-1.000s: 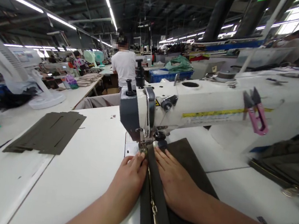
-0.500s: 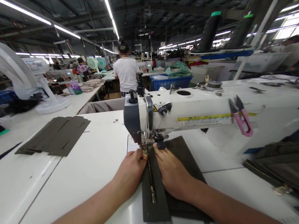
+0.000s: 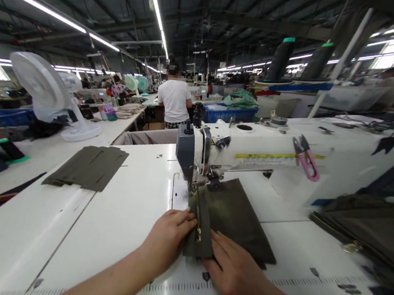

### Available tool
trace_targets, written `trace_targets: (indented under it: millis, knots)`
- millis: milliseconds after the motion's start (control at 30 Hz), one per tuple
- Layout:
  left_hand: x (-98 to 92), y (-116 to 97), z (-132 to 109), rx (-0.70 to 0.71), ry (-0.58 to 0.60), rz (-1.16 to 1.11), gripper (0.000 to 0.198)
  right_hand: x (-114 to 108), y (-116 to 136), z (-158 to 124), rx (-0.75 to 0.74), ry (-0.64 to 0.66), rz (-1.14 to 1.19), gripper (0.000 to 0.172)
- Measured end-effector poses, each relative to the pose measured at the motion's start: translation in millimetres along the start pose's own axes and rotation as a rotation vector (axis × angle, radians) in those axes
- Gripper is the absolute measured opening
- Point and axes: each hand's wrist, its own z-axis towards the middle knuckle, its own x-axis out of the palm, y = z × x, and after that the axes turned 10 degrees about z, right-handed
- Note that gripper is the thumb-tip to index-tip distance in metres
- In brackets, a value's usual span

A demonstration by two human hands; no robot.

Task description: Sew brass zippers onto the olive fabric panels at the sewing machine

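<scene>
A narrow dark olive fabric piece (image 3: pixel 204 248) lies under the needle area of a white sewing machine (image 3: pixel 201 155). A brass-coloured zipper (image 3: pixel 198 214) shows in its long slot. My left hand (image 3: pixel 171 233) has its fingers bent together on the strip's left edge, beside the zipper. At the near right corner, my right hand (image 3: pixel 234 269) grips the strip, fingers at its side and thumb by the front edge. A larger dark olive panel (image 3: pixel 237 214) lies flat beneath and to the right, reaching past my right fingertips.
Flat olive pieces (image 3: pixel 88 167) are stacked on the left of the white table (image 3: pixel 120 214). Pink thread snips (image 3: pixel 306 158) hang on the machine arm. Dark folded goods (image 3: pixel 369 231) lie at right. A white fan (image 3: pixel 46 86) and thread cones (image 3: pixel 8 148) stand left; a person (image 3: pixel 174 99) is ahead.
Both hands have slid back toward me, away from the needle. My right hand has gone from flat by the presser foot to the strip's near corner. The strip's near end sits further forward. The view has shifted.
</scene>
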Motion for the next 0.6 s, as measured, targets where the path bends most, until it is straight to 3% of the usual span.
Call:
trace_targets:
  millis: [267,400,600]
  knots:
    - [1.5,-9,0,-0.092,0.013,-0.021,0.032,-5,0,10,-0.047,0.013,0.005,0.026]
    - [0.3,-10,0,-0.102,0.005,-0.025,0.029,-5,4,12,0.027,0.033,-0.029,0.024]
    - [2.0,-10,-1,-0.066,0.009,0.04,0.03,-1,9,15,-0.023,0.057,-0.115,0.027]
